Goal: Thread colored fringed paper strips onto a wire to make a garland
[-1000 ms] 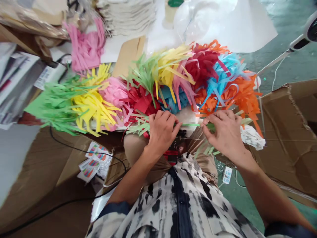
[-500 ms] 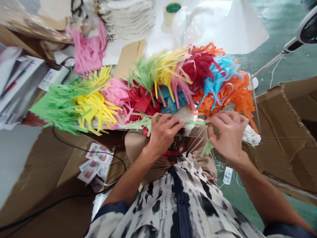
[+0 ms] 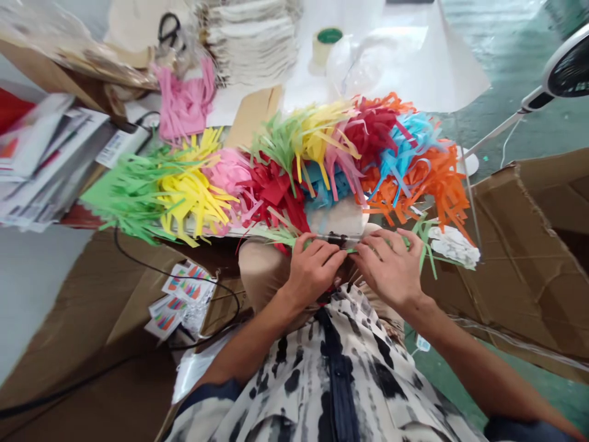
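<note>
A light green paper tassel (image 3: pixel 280 234) runs between my two hands at the table's front edge, its fringed ends sticking out on both sides. My left hand (image 3: pixel 315 264) is closed around its middle. Close beside it, my right hand (image 3: pixel 389 261) pinches the same tassel, with green strips hanging past the little finger. Most of the tassel's middle is hidden under my fingers. Just behind the hands lie heaps of fringed paper in green (image 3: pixel 133 190), yellow (image 3: pixel 193 202), red (image 3: pixel 276 190), blue (image 3: pixel 409 144) and orange (image 3: pixel 442 178).
Pink strips (image 3: pixel 184 101) and a tape roll (image 3: pixel 327 46) lie farther back. A white fan (image 3: pixel 568 67) stands at the right, above a cardboard box (image 3: pixel 519 245). Printed cards (image 3: pixel 184 294) sit below the table at left, near a black cable (image 3: pixel 138 255).
My right hand has moved left, close to my left hand, and its end of the green tassel now points out to the right instead of hanging down. The view has shifted slightly.
</note>
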`<state>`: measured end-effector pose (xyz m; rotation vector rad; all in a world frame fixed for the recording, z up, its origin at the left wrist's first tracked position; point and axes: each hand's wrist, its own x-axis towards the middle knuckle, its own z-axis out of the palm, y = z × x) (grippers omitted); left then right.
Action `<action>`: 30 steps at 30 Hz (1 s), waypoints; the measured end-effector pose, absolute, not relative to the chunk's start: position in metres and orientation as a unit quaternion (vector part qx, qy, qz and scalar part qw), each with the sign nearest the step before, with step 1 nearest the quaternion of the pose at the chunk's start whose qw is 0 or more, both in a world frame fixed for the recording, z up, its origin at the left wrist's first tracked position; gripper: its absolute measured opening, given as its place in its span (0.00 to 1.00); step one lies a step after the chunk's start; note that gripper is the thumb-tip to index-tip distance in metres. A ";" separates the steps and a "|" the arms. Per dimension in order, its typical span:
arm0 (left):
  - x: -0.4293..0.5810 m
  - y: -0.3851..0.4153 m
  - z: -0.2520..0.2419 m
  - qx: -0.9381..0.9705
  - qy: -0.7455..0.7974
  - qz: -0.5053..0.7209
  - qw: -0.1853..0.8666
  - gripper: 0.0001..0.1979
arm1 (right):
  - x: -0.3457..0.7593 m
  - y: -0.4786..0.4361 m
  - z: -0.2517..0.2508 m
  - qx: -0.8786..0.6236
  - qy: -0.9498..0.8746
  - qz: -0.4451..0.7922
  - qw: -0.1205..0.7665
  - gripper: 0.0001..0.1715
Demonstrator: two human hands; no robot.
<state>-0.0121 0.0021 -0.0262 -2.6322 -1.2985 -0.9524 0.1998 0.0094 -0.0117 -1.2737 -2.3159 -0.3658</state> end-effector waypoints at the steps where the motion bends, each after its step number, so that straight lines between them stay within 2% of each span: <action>1: -0.010 0.000 -0.025 -0.849 -0.421 -0.320 0.023 0.07 | 0.199 0.009 -0.011 -0.457 -0.843 -0.138 0.248 0.04; 4: -0.006 -0.005 -0.010 -0.808 -0.450 -0.376 -0.053 0.05 | 0.201 0.012 -0.003 -0.422 -0.845 -0.143 0.294 0.07; 8: -0.011 -0.001 0.024 -0.663 -0.482 -0.452 -0.351 0.10 | 0.213 0.017 0.024 -0.381 -0.848 -0.151 0.337 0.15; 11: -0.019 0.007 0.043 -0.559 -0.436 -0.405 -0.577 0.12 | 0.217 0.020 0.044 -0.350 -0.852 -0.164 0.352 0.15; 14: -0.023 0.012 0.050 -0.456 -0.414 -0.370 -0.695 0.16 | 0.213 0.022 0.055 -0.369 -0.856 -0.133 0.337 0.11; 19: -0.019 0.016 0.047 -0.382 -0.424 -0.390 -0.723 0.19 | 0.196 0.031 0.065 -0.469 -0.812 -0.004 0.348 0.05; 22: -0.017 0.023 0.049 -0.405 -0.432 -0.420 -0.688 0.19 | 0.185 0.040 0.070 -0.484 -0.776 0.110 0.389 0.10; 25: -0.016 0.032 0.055 -0.428 -0.425 -0.455 -0.656 0.17 | 0.178 0.048 0.070 -0.468 -0.734 0.242 0.429 0.11; 30: -0.015 0.039 0.060 -0.435 -0.421 -0.469 -0.643 0.18 | 0.173 0.058 0.069 -0.457 -0.701 0.270 0.476 0.12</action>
